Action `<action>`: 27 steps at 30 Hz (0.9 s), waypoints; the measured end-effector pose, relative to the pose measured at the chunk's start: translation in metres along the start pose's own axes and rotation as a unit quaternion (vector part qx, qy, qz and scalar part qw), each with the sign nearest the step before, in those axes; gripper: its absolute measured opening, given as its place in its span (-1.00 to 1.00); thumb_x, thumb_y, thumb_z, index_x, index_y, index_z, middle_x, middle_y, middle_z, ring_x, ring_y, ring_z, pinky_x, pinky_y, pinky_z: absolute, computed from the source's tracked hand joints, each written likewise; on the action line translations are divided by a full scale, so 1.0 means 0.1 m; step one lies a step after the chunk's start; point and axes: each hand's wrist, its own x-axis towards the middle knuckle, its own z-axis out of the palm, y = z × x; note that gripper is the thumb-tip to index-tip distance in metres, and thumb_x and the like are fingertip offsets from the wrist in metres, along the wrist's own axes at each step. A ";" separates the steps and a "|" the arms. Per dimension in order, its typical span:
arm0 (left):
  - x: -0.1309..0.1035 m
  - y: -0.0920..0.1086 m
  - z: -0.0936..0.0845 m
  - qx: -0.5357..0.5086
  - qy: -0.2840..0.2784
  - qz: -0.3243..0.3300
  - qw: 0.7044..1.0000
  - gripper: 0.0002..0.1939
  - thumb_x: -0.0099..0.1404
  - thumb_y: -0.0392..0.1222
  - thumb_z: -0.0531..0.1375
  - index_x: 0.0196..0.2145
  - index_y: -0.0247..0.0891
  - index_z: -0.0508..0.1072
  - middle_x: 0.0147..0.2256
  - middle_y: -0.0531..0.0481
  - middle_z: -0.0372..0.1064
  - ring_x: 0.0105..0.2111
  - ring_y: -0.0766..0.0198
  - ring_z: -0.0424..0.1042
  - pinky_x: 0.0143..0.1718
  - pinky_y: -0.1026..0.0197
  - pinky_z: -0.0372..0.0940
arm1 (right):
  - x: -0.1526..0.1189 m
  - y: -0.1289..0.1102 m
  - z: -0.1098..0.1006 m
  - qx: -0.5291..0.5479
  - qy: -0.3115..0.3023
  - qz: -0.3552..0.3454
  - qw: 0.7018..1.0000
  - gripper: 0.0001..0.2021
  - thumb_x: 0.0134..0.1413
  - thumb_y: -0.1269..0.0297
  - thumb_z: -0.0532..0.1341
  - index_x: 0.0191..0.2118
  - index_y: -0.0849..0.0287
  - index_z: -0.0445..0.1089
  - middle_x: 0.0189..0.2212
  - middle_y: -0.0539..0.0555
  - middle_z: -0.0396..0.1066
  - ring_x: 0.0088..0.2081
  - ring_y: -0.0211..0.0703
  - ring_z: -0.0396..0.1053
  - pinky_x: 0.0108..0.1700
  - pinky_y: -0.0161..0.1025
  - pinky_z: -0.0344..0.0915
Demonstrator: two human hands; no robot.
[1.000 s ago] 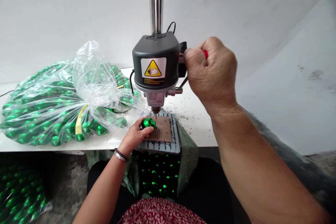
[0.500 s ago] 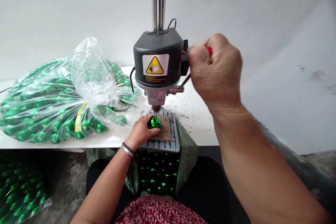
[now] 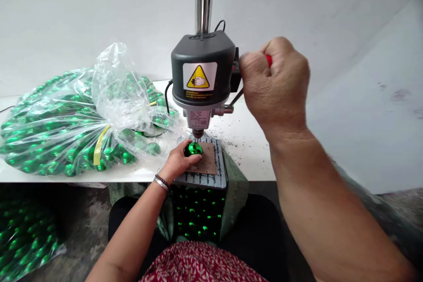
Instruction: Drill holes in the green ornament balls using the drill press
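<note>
Under the chuck of a black and grey drill press [image 3: 203, 70], a shiny green ball [image 3: 195, 149] rests on a brown pad [image 3: 208, 163] over the grey base plate [image 3: 218, 180]. My left hand [image 3: 180, 158] grips the ball from its left side between thumb and fingers. The thin drill bit comes down to the top of the ball; whether it has entered cannot be made out. My right hand [image 3: 276, 83] is closed round the red-ended lever at the right of the press, its knob mostly hidden by the fingers.
Clear plastic bags of green balls [image 3: 49, 132] cover the left of the white table [image 3: 254, 158]. Dark crumbs lie right of the press. More green balls are below the plate, between the legs, and in a bag [image 3: 26, 238] at the lower left.
The view has shifted slightly, so the press appears a little further right. The bit and the ball's top now look closer together. Both hands keep their holds.
</note>
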 end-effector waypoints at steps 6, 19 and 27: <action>0.10 0.01 -0.13 -0.098 -0.062 -0.060 0.991 -0.51 0.09 -0.09 0.29 -0.02 -0.29 0.45 -0.36 0.07 0.42 -0.54 0.42 0.29 -0.46 0.31 0.26 | 0.02 -0.02 0.00 0.010 -0.002 0.014 1.000 -0.66 0.14 0.34 0.12 -0.57 0.19 -0.02 -0.64 -0.16 -0.05 -0.52 -0.48 -0.13 -0.34 -0.37 -0.11; 0.07 0.01 -0.08 -0.030 -0.045 -0.036 0.998 -0.32 0.01 -0.16 0.37 0.13 -0.24 0.42 -0.08 0.01 0.52 -0.08 0.17 0.46 0.03 0.18 0.31 | 0.02 -0.04 -0.01 -0.007 -0.014 0.026 1.000 -0.64 0.15 0.34 0.14 -0.57 0.17 -0.04 -0.64 -0.14 -0.06 -0.52 -0.43 -0.13 -0.35 -0.34 -0.10; -0.02 -0.04 0.08 0.025 -0.027 0.051 0.998 -0.34 0.02 -0.23 0.35 0.12 -0.23 0.42 -0.02 -0.03 0.50 -0.03 0.12 0.45 0.06 0.14 0.30 | 0.00 -0.02 -0.02 -0.012 -0.018 0.015 1.000 -0.68 0.17 0.32 0.10 -0.54 0.19 -0.01 -0.62 -0.17 -0.04 -0.51 -0.50 -0.11 -0.31 -0.38 -0.05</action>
